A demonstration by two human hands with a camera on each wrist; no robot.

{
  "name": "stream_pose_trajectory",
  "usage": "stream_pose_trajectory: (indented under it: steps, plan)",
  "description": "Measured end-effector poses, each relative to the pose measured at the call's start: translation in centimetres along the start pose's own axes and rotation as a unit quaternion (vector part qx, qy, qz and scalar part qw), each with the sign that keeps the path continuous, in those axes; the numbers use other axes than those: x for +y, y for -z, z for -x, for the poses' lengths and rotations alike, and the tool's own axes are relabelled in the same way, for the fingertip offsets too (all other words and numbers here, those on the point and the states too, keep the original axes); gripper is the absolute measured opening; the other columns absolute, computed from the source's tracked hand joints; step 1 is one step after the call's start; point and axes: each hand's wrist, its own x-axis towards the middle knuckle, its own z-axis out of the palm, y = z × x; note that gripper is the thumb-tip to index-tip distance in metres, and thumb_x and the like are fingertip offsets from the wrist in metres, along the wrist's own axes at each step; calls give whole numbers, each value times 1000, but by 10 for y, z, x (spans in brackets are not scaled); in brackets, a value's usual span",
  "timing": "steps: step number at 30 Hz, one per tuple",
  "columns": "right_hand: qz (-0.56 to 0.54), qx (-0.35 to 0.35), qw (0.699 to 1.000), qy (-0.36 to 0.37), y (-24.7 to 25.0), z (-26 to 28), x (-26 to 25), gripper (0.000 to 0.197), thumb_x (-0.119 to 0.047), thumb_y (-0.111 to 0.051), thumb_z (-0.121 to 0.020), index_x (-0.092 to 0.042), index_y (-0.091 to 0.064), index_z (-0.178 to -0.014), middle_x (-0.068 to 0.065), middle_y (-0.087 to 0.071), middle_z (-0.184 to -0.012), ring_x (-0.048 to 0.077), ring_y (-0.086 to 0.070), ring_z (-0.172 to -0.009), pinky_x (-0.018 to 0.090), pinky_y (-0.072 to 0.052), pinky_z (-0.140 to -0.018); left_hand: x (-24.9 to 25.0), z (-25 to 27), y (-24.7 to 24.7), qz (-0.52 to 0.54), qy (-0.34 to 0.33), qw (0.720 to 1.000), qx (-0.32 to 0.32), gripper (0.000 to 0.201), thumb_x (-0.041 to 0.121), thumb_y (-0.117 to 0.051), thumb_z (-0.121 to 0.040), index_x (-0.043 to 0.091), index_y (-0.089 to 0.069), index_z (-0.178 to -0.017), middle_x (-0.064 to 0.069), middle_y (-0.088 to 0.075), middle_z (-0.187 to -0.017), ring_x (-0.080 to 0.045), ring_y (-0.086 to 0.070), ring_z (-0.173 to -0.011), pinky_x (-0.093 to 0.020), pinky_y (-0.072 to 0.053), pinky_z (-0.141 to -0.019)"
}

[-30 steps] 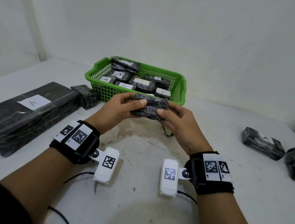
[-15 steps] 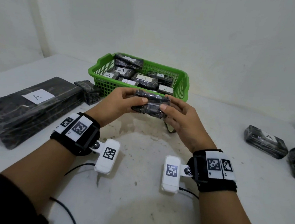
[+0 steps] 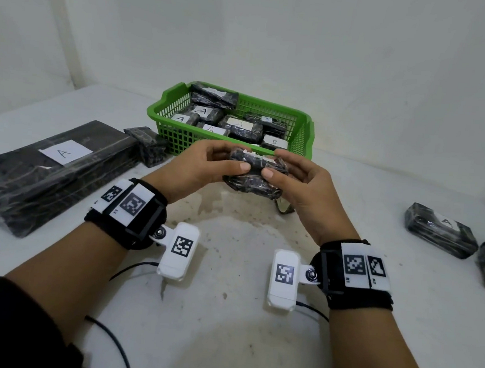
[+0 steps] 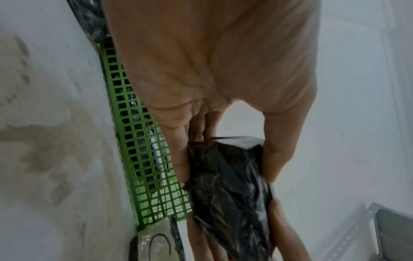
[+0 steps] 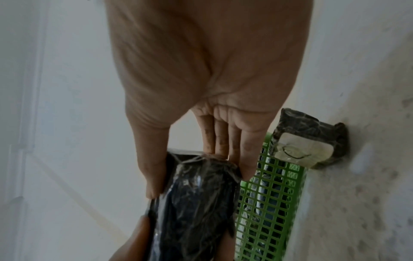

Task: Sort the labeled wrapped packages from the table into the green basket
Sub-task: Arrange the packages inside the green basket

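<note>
Your left hand [image 3: 205,166] and right hand [image 3: 299,185] both pinch one black wrapped pkg [image 3: 253,176], now lifted closer to the green basket [image 3: 308,131] (white label edge turning up), so drop-in looks imminent.

Bare room: white walls [image 3: 333,45], metal shelving [image 4: 380,229].

"A" on long package [image 3: 64,152]; "B" on basket package [image 3: 274,142].
</note>
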Motion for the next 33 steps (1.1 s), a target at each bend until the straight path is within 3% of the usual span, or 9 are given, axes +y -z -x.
stream_pose_trajectory:
  steps: [6, 11, 14, 18, 20, 24, 26, 29, 33]
  plan:
    - [35, -15, 999, 13, 8, 1, -2, 52, -5, -83, -84, -11, -68, -132, 7, -73, -127, 18, -75, -109, 23, -59, -87, 2, 2, 3, 17, 8, 1000, -19, 61, 11, -77, -80, -3, -58, -137, -22, -66, -134, -30, -68, -118, -33, -58, -94]
    - [22, -10, 1000, 10, 1, 1, -2, 67, -25, -88, -71, -11, -67, -133, 7, -74, -126, 19, -74, -114, 32, -59, -97, 0, 3, -1, -32, -25, 999, 8, 62, 25, -80, -69, 8, -67, -128, -16, -72, -126, -30, -70, -115, -39, -57, -98]
    - [27, -10, 1000, 14, -2, 2, -4, 63, -17, -88, -76, -7, -66, -134, 7, -76, -122, 16, -74, -113, 31, -60, -99, 1, 4, -1, -24, -25, 999, 2, 68, 22, -81, -70, 5, -62, -133, -16, -72, -126, -29, -70, -115, -37, -58, -94]
    - [31, -29, 999, 6, 0, 1, -3, 72, -10, -90, -75, -10, -60, -141, 4, -73, -129, 14, -72, -117, 33, -59, -101, 4, 4, 1, -82, -54, 995, 26, 55, -7, -81, -78, 13, -65, -126, -2, -76, -115, -12, -73, -107, -24, -57, -88]
    - [12, -63, 997, -31, -1, 2, -3, 76, -18, -92, -73, -12, -59, -142, 3, -73, -132, 17, -71, -119, 35, -59, -100, 5, 6, 0, -95, -78, 992, 23, 60, -15, -77, -79, 11, -62, -131, -7, -71, -126, -14, -69, -118, -28, -57, -94]
    - [-62, -61, 992, -95, -6, 3, -7, 44, -31, -78, -87, -7, -69, -123, 11, -78, -117, 25, -75, -108, 37, -63, -90, 7, 8, -2, -92, -94, 991, -11, 76, -22, -79, -73, 2, -53, -140, -13, -59, -142, -23, -57, -135, -42, -59, -98]
    - [-71, -14, 994, -84, -7, 2, -6, 26, -18, -73, -94, -3, -73, -116, 13, -80, -109, 24, -76, -98, 33, -64, -81, 7, 8, -5, -69, -82, 994, -24, 80, -15, -83, -73, 5, -51, -143, -12, -55, -147, -23, -56, -136, -41, -58, -99]
    - [-50, 21, 997, -52, -7, 1, -3, 27, -5, -76, -91, -4, -73, -118, 7, -81, -105, 16, -78, -90, 30, -63, -81, 5, 5, -11, -22, -23, 999, 11, 74, 20, -87, -72, 17, -56, -139, -5, -63, -140, -20, -66, -124, -38, -58, -98]
    - [-20, 27, 998, -50, -11, 1, -1, 32, -8, -81, -86, -9, -72, -117, 8, -81, -107, 19, -79, -96, 35, -63, -87, 1, 3, -11, -72, -10, 995, 69, 45, 8, -81, -86, 9, -66, -129, -5, -78, -116, -18, -75, -106, -35, -61, -94]
